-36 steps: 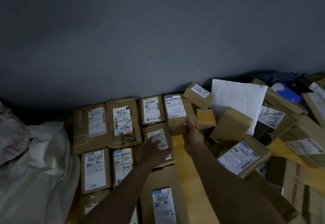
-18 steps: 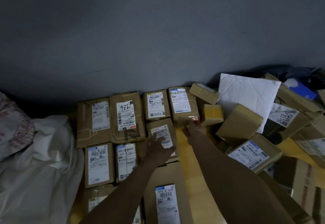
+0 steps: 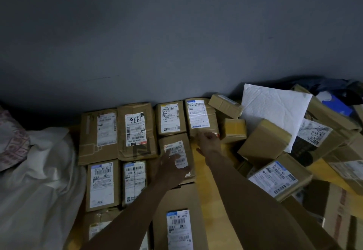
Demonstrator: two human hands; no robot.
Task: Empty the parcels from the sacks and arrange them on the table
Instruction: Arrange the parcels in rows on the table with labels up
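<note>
Brown parcels (image 3: 102, 183) lie flat in rows on the yellow bench (image 3: 204, 173). The left hand (image 3: 170, 169) rests open on 1 small parcel (image 3: 175, 144). The right hand (image 3: 209, 142) touches the near edge of the back parcel (image 3: 198, 116); I cannot tell if it grips. A white sack (image 3: 39, 191) lies on the left.

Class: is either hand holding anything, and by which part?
The right hand grips the back-row parcel by its near edge; the left hand rests flat on the front parcel.
</note>
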